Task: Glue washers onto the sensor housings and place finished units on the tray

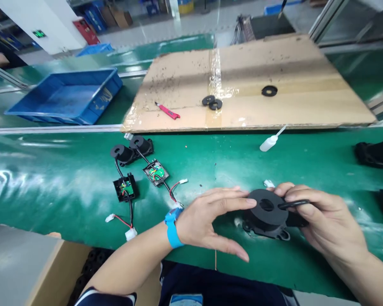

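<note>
A black round housing (264, 219) with a foam ring on top and a flanged base is at the lower right of centre. My right hand (325, 216) is closed on its right side, at the short black cable that leaves the top. My left hand (213, 216), with a blue wristband (172, 227), is open, thumb and fingers apart; its fingertips are at the left edge of the foam ring. A white connector (268, 183) shows just behind the housing. Left of my hands lie two similar housings (123, 154) wired to open black boxes (126, 188) with green circuit boards.
Behind, a cardboard sheet (242, 108) bears a red cutter (168, 111) and several black foam rings (270, 91). A white bottle (268, 143) lies before it. A blue tray (70, 95) stands back left. Black parts (376, 154) are at the right edge. A person's arm shows far left.
</note>
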`<state>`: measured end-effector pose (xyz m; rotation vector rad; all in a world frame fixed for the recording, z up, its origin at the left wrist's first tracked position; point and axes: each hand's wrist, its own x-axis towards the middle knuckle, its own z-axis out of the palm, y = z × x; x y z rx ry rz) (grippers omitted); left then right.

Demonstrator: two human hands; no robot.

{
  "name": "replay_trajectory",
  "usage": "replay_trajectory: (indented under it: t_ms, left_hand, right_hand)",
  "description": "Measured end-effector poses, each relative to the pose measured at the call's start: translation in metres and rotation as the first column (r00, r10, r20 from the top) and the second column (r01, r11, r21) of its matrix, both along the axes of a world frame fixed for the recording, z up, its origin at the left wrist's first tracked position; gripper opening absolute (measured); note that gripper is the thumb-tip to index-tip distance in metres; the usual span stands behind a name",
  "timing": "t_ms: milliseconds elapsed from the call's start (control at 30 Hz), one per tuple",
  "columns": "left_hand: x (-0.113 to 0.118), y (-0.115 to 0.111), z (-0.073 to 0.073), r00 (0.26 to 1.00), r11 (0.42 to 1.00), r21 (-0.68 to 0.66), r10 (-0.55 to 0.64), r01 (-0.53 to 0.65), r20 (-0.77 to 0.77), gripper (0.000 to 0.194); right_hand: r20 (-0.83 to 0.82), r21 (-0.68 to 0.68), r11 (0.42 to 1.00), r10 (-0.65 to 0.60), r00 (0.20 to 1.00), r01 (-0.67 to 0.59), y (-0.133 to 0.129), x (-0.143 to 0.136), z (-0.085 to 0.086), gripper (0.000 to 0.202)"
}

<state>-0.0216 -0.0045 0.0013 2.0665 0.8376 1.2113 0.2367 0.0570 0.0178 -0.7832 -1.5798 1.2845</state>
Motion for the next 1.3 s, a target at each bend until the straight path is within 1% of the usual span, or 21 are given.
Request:
replay_trajectory:
  t_ms: [67, 133, 233, 333, 467, 600, 700, 767, 933, 1000, 1067, 1200, 1300]
  left_hand:
    - [0.011, -0.003, -0.004, 0.997, 1.000, 0.022, 0.017, -0.019, 0.080, 0.093]
    - [0.018, -0.006, -0.007, 0.990, 0.997, 0.031, 0.062, -0.066, 0.124, 0.086]
    - [0.021, -0.010, -0.010, 0.982, 0.990, 0.025, 0.136, -0.141, 0.133, 0.074]
    - [0.020, -0.013, -0.011, 0.971, 0.983, 0.012, 0.178, -0.182, 0.158, 0.079]
    - [0.020, -0.015, -0.011, 0.963, 0.984, -0.019, 0.176, -0.176, 0.203, 0.092]
    - [0.021, -0.014, -0.008, 0.957, 0.988, -0.036, 0.153, -0.148, 0.245, 0.096]
    - [0.020, -0.014, -0.005, 0.952, 0.990, -0.076, 0.133, -0.117, 0.277, 0.099]
    - [0.018, -0.014, -0.005, 0.952, 0.989, -0.106, 0.128, -0.102, 0.278, 0.098]
    - [0.013, -0.015, -0.009, 0.962, 0.982, -0.133, 0.160, -0.133, 0.222, 0.086]
    - [0.013, -0.016, -0.011, 0.958, 0.976, -0.191, 0.152, -0.106, 0.244, 0.085]
    - [0.013, -0.016, -0.012, 0.950, 0.964, -0.261, 0.125, -0.049, 0.284, 0.085]
    - [0.013, -0.015, -0.009, 0.928, 0.934, -0.350, 0.073, 0.064, 0.364, 0.083]
    - [0.013, -0.015, -0.005, 0.924, 0.885, -0.447, 0.053, 0.133, 0.379, 0.081]
  right_hand:
    - [-0.054, -0.094, 0.995, -0.019, 0.998, 0.014, -0.001, -0.006, 0.001, 0.022]
    - [-0.066, -0.161, 0.987, -0.017, 0.998, 0.006, -0.003, -0.010, 0.002, 0.026]
    - [-0.067, -0.211, 0.977, -0.003, 0.998, -0.011, -0.006, -0.012, 0.002, 0.029]
    - [-0.041, -0.264, 0.964, -0.003, 0.999, -0.008, -0.008, -0.012, 0.002, 0.033]
    - [-0.009, -0.298, 0.954, -0.034, 0.999, 0.030, -0.009, -0.014, 0.003, 0.039]
    - [0.027, -0.327, 0.943, -0.054, 0.998, 0.060, -0.008, -0.016, 0.004, 0.045]
    - [0.039, -0.363, 0.930, -0.054, 0.998, 0.065, -0.008, -0.017, 0.002, 0.047]
    - [0.042, -0.381, 0.923, -0.045, 0.998, 0.057, -0.008, -0.017, 0.000, 0.047]
    - [0.041, -0.379, 0.924, -0.032, 0.999, 0.045, -0.007, -0.016, -0.001, 0.044]
    - [0.021, -0.374, 0.927, -0.018, 1.000, 0.025, -0.007, -0.016, -0.001, 0.040]
    - [0.006, -0.378, 0.926, -0.007, 1.000, 0.009, -0.007, -0.016, 0.000, 0.037]
    - [-0.012, -0.399, 0.917, 0.001, 1.000, -0.005, -0.009, -0.015, -0.001, 0.035]
    - [-0.023, -0.425, 0.905, 0.006, 1.000, -0.015, -0.010, -0.015, 0.000, 0.033]
